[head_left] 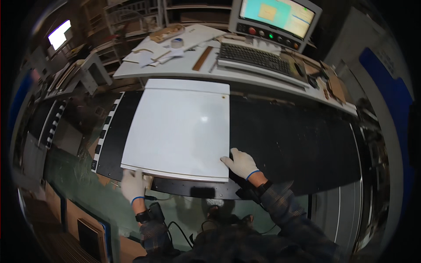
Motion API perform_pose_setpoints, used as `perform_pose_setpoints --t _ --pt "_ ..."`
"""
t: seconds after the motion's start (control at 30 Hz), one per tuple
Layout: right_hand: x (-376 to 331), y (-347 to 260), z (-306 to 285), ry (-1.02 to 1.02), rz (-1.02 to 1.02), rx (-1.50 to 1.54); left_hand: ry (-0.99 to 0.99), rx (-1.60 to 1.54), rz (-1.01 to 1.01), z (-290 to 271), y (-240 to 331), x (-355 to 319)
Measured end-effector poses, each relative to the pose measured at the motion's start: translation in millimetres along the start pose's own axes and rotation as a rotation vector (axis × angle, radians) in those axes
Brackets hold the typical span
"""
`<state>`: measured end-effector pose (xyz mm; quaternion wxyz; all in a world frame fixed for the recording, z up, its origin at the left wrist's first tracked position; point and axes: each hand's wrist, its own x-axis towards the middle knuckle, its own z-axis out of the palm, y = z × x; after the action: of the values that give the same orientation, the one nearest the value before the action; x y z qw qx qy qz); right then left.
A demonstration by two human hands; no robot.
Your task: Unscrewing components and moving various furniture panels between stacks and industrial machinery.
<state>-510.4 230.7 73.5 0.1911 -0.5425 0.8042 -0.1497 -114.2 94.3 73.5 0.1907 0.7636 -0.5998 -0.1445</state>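
A large white panel (180, 127), flat and glossy, lies on a black conveyor belt (298, 140). A groove runs along its near edge, and a small hole shows near its far right corner. My left hand (133, 186), in a white knit glove with a blue cuff, holds the near edge close to the left corner; some of its fingers are hidden. At the right edge, toward the near corner, my right hand (242, 163) in a matching glove grips the panel. Its thumb rests on the top face, while the other fingers bend along the side.
Beyond the belt stands a white worktable (127, 68) with papers, a tape roll (177, 43) and a brown strip (202, 58). A keyboard (258, 57) sits below a control monitor (276, 19). Blue-and-grey machine housing (386, 70) rises at right. Stacked boards (90, 239) stand at lower left.
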Motion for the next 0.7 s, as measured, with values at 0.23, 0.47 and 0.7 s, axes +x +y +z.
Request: perform_pose_setpoints --t 0.23,0.47,0.7 --pt "-72 -13 15 -0.194 -0.022 0.145 0.157 0.309 0.166 -8 6 124" --pt "-75 -22 67 0.189 -0.151 -0.179 -0.199 0.181 0.229 53 -56 199" --pt "-80 -15 57 0.102 -0.108 -0.061 -0.203 0.151 0.250 53 -64 203"
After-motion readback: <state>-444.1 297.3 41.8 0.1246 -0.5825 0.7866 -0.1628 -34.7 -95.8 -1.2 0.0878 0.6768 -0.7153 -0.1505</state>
